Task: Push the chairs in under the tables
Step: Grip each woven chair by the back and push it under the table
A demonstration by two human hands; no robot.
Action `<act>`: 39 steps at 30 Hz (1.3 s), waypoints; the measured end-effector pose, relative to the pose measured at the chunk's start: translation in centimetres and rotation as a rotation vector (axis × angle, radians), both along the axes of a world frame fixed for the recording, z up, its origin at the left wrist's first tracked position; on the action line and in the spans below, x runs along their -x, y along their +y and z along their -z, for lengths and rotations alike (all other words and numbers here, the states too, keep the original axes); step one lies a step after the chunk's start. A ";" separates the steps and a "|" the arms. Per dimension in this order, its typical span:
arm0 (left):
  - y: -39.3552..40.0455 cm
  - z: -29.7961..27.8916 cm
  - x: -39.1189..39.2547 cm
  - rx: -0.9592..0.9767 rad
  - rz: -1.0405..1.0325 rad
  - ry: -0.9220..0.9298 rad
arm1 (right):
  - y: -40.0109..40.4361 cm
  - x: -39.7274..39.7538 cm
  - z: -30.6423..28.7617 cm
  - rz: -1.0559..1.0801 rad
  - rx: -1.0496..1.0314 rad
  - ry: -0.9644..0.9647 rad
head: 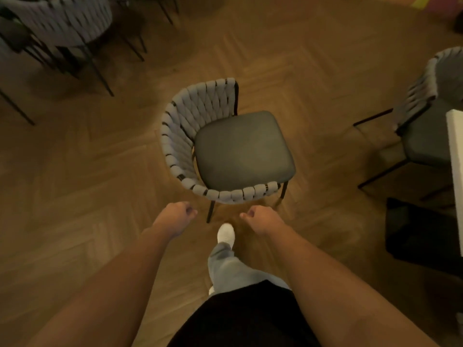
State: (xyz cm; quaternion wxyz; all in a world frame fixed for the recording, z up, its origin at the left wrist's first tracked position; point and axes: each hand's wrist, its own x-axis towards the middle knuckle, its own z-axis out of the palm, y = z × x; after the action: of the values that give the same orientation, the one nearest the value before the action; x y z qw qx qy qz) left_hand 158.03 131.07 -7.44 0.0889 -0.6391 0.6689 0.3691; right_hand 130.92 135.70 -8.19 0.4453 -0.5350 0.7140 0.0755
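Chair (226,144): grey woven back, dark seat

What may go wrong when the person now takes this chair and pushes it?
1. The foot is close to the chair leg, so it may get hit.
2. The seat faces the table at an angle; a straight push may hit the other chair there.
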 end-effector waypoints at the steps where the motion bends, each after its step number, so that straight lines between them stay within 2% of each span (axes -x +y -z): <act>1: -1.6 0.1 -0.1 0.006 0.014 -0.007 | -1.5 -0.2 0.4 0.005 -0.006 -0.002; 11: -15.4 0.1 -0.3 0.015 0.095 -0.016 | -14.7 -1.7 0.5 0.122 -0.006 -0.033; 22: -26.9 1.8 0.1 -0.008 0.335 -0.016 | -18.6 -2.9 2.2 0.351 -0.092 -0.029; 29: -35.4 4.6 -2.6 -0.068 0.539 -0.002 | -20.9 -8.2 3.2 0.625 -0.132 -0.006; 32: -38.6 5.3 -4.8 -0.102 0.588 -0.048 | -22.0 -12.3 3.2 0.809 -0.121 -0.011; 39: -44.3 6.6 -11.0 -0.103 0.583 -0.180 | -22.6 -21.2 3.4 1.145 -0.091 -0.060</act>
State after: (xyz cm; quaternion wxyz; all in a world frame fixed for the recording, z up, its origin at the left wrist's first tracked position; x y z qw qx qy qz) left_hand 168.99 86.81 -14.08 0.2822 -0.4452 0.7938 0.3032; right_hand 152.09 113.12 -11.61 0.4579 -0.0451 0.8729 -0.1624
